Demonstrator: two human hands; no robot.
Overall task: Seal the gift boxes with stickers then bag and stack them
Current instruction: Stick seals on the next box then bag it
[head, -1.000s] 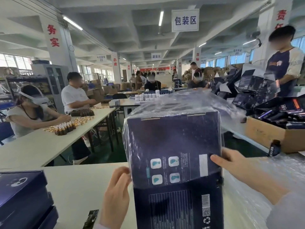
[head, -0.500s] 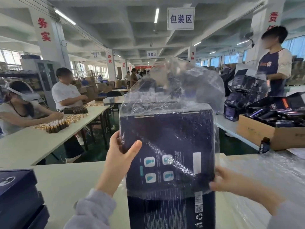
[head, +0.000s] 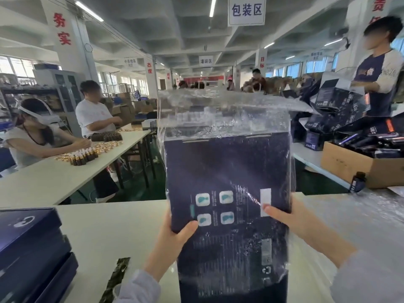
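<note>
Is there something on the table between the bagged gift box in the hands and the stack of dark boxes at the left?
Only a flat dark strip lies on the table between the gift box and the stack, near the front edge. A carried box would probably pass over it.

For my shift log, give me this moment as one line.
phase: bagging | left hand: grips dark navy cardboard gift box, left edge | right hand: grips right edge | clear plastic bag: covers most of box | stacking: not yet
</note>
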